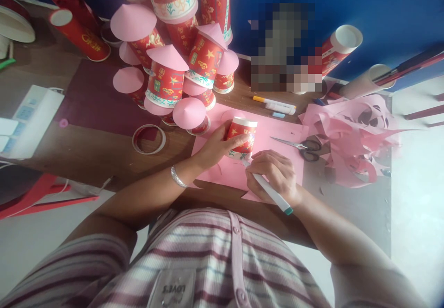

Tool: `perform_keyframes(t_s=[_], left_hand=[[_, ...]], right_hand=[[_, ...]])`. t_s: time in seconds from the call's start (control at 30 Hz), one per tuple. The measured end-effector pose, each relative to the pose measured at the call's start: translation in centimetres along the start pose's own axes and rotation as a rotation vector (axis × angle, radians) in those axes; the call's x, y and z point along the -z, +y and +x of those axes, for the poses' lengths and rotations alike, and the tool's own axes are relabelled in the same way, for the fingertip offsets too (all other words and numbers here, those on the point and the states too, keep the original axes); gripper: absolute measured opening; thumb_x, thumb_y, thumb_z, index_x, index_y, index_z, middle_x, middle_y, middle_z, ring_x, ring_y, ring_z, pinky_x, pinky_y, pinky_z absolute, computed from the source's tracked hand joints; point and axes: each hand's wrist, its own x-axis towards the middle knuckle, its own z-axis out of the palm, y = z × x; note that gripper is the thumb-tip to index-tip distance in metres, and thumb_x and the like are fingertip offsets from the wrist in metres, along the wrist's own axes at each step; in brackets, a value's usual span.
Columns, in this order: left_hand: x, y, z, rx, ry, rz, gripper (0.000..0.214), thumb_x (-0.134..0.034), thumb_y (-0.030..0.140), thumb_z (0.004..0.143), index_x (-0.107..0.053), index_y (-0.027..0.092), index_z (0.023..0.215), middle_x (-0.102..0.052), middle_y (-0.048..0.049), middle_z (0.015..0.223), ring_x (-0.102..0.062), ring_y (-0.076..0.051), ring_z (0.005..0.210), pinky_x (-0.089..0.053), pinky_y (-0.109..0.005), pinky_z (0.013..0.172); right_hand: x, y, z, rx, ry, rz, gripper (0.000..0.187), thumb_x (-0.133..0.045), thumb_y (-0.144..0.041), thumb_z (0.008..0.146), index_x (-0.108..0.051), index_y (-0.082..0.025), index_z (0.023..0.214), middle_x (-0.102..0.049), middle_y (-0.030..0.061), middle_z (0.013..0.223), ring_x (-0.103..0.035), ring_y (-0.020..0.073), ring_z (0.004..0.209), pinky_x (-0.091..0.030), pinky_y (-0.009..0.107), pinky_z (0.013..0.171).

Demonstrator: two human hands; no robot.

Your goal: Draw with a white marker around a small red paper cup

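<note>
A red paper cup (236,134) with gold figures and a white rim is gripped by my left hand (217,146), thumb across its side. Green marks run along the cup's white band at the lower end. In my right hand (275,174) is a white marker (270,192) with a green end, its tip close to that band; I cannot tell whether it touches. Beneath both hands lies a pink paper sheet (291,134). Scissors (307,148) rest on the sheet's right side.
Several red cups with pink cone tops (166,79) stand stacked behind my hands. A tape roll (149,139) lies left of the sheet. Further markers (277,104) are behind it. Pink paper scraps (360,137) heap up at the right, near a red tube (338,49).
</note>
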Motion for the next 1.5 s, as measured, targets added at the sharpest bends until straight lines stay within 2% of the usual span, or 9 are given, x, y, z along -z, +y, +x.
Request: perform_keyframes(t_s=[0.47,0.77,1.1,1.27,1.4,1.5], left_hand=[[0.4,-0.8,0.1,-0.019,-0.019,0.081,0.051,-0.086,0.05,0.082,-0.065,0.017,0.115,-0.073,-0.0065,0.106,-0.069,-0.022,0.099,-0.057,-0.033,0.083],[0.4,-0.5,0.0,-0.035,-0.031,0.12,0.05,-0.085,0.049,0.083,-0.066,0.017,0.116,-0.073,-0.0077,0.108,-0.069,-0.024,0.101,-0.058,-0.034,0.085],[0.7,-1.0,0.1,-0.018,-0.021,-0.079,0.047,-0.085,0.053,0.083,-0.071,0.019,0.113,-0.075,-0.0063,0.107,-0.072,-0.024,0.101,-0.062,-0.037,0.085],[0.9,-1.0,0.2,-0.021,-0.033,-0.134,0.049,-0.084,0.056,0.085,-0.073,0.021,0.116,-0.075,-0.0076,0.11,-0.074,-0.028,0.107,-0.063,-0.04,0.086],[0.8,-1.0,0.3,-0.039,-0.028,-0.154,0.051,-0.085,0.057,0.083,-0.072,0.022,0.117,-0.076,-0.009,0.115,-0.073,-0.03,0.114,-0.063,-0.042,0.093],[0.8,-0.9,0.2,-0.032,-0.057,-0.145,0.054,-0.083,0.059,0.084,-0.071,0.023,0.122,-0.076,-0.0091,0.115,-0.074,-0.031,0.111,-0.063,-0.043,0.09]], right_hand=[[-0.2,0.2,0.0,0.008,0.003,0.006,0.028,-0.065,-0.002,0.086,-0.057,-0.025,0.1,-0.068,-0.002,0.079,-0.068,0.0158,0.065,-0.061,0.03,0.063],[-0.2,0.1,0.2,0.013,0.01,0.007,0.028,-0.065,-0.001,0.087,-0.056,-0.025,0.1,-0.066,-0.0026,0.076,-0.067,0.0155,0.065,-0.061,0.03,0.062],[0.1,0.2,0.0,0.013,0.088,0.085,0.023,-0.066,-0.008,0.089,-0.058,-0.026,0.1,-0.064,-0.0054,0.072,-0.065,0.0139,0.059,-0.069,0.034,0.067],[0.3,0.2,0.1,-0.006,0.096,0.117,0.025,-0.066,-0.006,0.087,-0.059,-0.024,0.102,-0.066,-0.005,0.073,-0.065,0.014,0.06,-0.072,0.039,0.081],[0.5,0.2,0.2,-0.013,0.081,0.122,0.026,-0.066,-0.007,0.088,-0.059,-0.026,0.105,-0.068,-0.0053,0.074,-0.066,0.0145,0.061,-0.072,0.04,0.082],[0.4,0.2,0.1,-0.019,0.081,0.133,0.027,-0.067,-0.007,0.087,-0.06,-0.025,0.105,-0.069,-0.0053,0.076,-0.067,0.0146,0.062,-0.072,0.04,0.083]])
